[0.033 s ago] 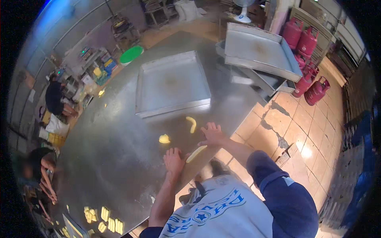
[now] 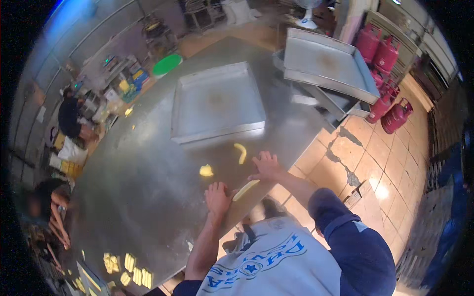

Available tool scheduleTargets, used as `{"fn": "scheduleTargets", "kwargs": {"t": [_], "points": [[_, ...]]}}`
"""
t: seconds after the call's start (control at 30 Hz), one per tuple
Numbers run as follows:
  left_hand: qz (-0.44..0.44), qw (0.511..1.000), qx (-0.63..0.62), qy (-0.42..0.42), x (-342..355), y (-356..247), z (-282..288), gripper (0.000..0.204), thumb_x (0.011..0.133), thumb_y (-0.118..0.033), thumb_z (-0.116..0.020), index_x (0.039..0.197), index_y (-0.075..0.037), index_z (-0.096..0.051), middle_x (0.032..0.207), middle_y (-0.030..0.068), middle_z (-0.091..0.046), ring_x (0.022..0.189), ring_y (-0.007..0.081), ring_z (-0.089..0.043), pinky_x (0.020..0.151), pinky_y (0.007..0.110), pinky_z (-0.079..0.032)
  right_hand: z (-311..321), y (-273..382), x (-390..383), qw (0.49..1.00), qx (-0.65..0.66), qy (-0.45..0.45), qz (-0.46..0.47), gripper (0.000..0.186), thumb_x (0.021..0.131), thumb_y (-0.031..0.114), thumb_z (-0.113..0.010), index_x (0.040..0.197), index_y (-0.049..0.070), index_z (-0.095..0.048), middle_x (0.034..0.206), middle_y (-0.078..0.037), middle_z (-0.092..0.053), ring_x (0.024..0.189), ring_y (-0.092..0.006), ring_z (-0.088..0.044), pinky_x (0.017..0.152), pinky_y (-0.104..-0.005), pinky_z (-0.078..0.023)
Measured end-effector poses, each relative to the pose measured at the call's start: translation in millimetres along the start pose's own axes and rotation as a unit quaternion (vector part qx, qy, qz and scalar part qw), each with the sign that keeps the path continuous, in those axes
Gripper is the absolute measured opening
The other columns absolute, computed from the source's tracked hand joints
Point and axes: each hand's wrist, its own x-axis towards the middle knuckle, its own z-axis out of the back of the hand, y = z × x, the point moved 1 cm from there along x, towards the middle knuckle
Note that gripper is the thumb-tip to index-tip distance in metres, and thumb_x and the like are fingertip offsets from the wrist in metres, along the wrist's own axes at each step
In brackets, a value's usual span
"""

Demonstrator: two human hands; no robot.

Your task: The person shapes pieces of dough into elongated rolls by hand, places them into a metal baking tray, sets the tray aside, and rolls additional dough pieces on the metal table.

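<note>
A pale yellow dough strip [image 2: 246, 190] lies at the near edge of the metal table [image 2: 123, 197], between my two hands. My left hand [image 2: 218, 198] rests on the tabletop, fingers stretched forward, its thumb beside the strip's left end. At the strip's right end, my right hand [image 2: 267, 166] is spread on the metal, thumb toward the dough. Whether either thumb presses on the strip cannot be made out. Beyond my hands sit a small yellow dough lump [image 2: 206, 170] and a curved dough piece [image 2: 241, 153].
A large square tray [image 2: 217, 134] lies ahead, with stacked trays [image 2: 331, 81] at the far right. Shaped dough pieces [image 2: 142, 277] lie at the near left. Other people [image 2: 70, 116] are along the left. Red gas cylinders [image 2: 396, 116] stand on the tiled floor.
</note>
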Motion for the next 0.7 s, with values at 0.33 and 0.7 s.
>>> {"fn": "scheduleTargets", "kwargs": {"t": [0.33,0.7], "points": [[-0.026,0.986,-0.105,0.129,-17,-3,-1,0.026,0.075,-0.013,-0.062,0.101,-0.008,-0.061,0.102,0.0138,-0.057,0.1,0.0333,-0.051,0.084,0.042,-0.042,-12,15,-1,0.979,0.097,0.04,0.175,0.026,0.074,0.012,-0.062,0.098,0.004,-0.057,0.093,-0.017,-0.057,0.095,-0.0349,-0.055,0.081,-0.0422,-0.046],[0.06,0.982,-0.166,0.063,5,11,31,0.044,0.081,-0.023,-0.065,0.12,-0.006,-0.052,0.116,0.0184,-0.054,0.109,0.0336,-0.05,0.095,0.04,-0.039,27,33,49,0.983,0.111,-0.009,-0.147,0.036,0.072,0.038,-0.061,0.081,0.003,-0.067,0.082,-0.019,-0.065,0.079,-0.0347,-0.063,0.071,-0.0431,-0.05]]}}
